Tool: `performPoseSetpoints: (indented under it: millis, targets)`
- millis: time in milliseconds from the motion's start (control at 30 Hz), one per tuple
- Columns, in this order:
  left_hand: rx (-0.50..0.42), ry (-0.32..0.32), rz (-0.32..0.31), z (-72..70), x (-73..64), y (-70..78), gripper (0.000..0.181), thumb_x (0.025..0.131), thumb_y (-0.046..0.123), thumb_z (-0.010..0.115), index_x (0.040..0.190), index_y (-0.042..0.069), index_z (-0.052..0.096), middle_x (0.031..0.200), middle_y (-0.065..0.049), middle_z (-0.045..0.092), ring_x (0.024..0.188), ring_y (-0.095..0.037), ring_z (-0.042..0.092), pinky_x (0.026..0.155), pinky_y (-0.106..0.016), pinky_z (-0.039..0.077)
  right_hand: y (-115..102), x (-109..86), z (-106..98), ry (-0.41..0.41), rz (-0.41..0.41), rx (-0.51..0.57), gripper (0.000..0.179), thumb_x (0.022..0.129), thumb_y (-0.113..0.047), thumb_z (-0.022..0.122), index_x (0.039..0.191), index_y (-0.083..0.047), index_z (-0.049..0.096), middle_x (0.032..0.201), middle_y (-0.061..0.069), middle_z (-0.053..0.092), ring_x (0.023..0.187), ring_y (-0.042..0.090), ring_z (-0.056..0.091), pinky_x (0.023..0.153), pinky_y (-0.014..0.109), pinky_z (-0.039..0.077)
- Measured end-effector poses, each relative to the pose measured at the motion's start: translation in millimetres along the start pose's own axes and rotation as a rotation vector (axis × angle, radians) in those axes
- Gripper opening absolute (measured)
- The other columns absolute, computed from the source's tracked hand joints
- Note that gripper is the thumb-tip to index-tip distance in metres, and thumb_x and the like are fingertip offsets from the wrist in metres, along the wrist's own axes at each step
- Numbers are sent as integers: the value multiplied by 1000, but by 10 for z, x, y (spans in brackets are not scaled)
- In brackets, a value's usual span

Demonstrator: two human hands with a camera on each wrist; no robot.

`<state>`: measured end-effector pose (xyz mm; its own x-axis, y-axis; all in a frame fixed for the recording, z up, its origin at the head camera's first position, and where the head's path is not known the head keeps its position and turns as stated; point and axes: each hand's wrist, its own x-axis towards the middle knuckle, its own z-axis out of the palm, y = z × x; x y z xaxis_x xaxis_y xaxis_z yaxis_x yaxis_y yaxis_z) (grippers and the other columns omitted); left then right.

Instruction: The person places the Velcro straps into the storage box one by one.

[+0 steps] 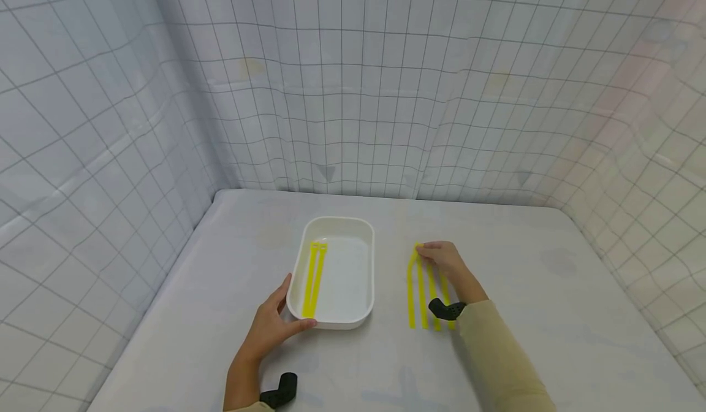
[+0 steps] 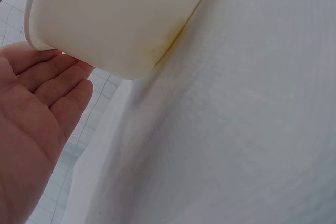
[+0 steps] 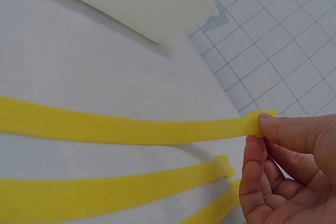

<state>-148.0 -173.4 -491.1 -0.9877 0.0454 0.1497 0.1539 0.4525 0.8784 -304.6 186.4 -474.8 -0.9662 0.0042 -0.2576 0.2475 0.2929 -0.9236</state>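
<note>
My left hand (image 1: pixel 271 326) holds the near left corner of a white tray (image 1: pixel 371 277), thumb at the near rim and fingers along the left side. In the left wrist view, its fingers (image 2: pixel 58 80) touch the tray's outer wall (image 2: pixel 110 24) under the rim. Two yellow cable straps (image 1: pixel 309 283) lie side by side in the tray's left part. To the right of it, my right hand (image 1: pixel 448 260) pinches the wider head end of a yellow cable strap (image 3: pixel 157 132) between thumb and fingers. That end is raised and the strap bends downward.
Several more yellow straps, such as this one (image 3: pixel 105 198), lie in a row on the white-covered table (image 1: pixel 231 252), partly under my right hand and wrist. A white sheet with a grid pattern (image 1: pixel 342 93) hangs behind the table and along both sides.
</note>
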Motion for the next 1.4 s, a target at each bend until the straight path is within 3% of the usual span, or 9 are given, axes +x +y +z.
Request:
performPoseSetpoints:
  millis: [233, 600, 900, 1167, 1400]
  targets:
    - [-5, -6, 3, 3, 11, -19, 107, 63, 33, 85, 144, 0, 24, 147, -14, 26, 133, -29, 27, 102, -41, 30, -82, -91, -34, 2, 8, 82, 42, 86, -12, 65, 116, 14, 52, 105, 15, 61, 86, 15, 59, 85, 31, 50]
    - [6, -1, -15, 3, 12, -12, 106, 63, 30, 85, 144, 0, 24, 147, -13, 26, 133, -28, 27, 102, -40, 30, -146, -158, -50, -6, -17, 79, 43, 87, -14, 64, 119, 13, 51, 112, 18, 58, 93, 20, 58, 92, 35, 46]
    - [-2, -2, -20, -8, 2, 3, 106, 63, 30, 85, 144, 0, 24, 147, -14, 26, 133, -28, 27, 102, -40, 29, -193, -197, -46, -29, -52, 71, 40, 87, -13, 64, 116, 12, 54, 105, 14, 60, 91, 20, 57, 91, 34, 46]
    - [-31, -14, -2, -4, 10, -19, 107, 63, 31, 85, 144, -1, 23, 147, -14, 25, 133, -28, 26, 103, -39, 28, -203, -247, -83, -53, -78, 53, 41, 88, -14, 63, 116, 13, 52, 112, 18, 58, 105, 33, 54, 92, 33, 46]
    - [-27, -11, -11, -7, -4, -11, 107, 63, 32, 85, 144, 0, 24, 147, -13, 26, 133, -28, 26, 104, -39, 28, -213, -312, -116, -54, -95, 40, 39, 87, -16, 65, 113, 12, 54, 108, 17, 59, 105, 35, 54, 91, 32, 46]
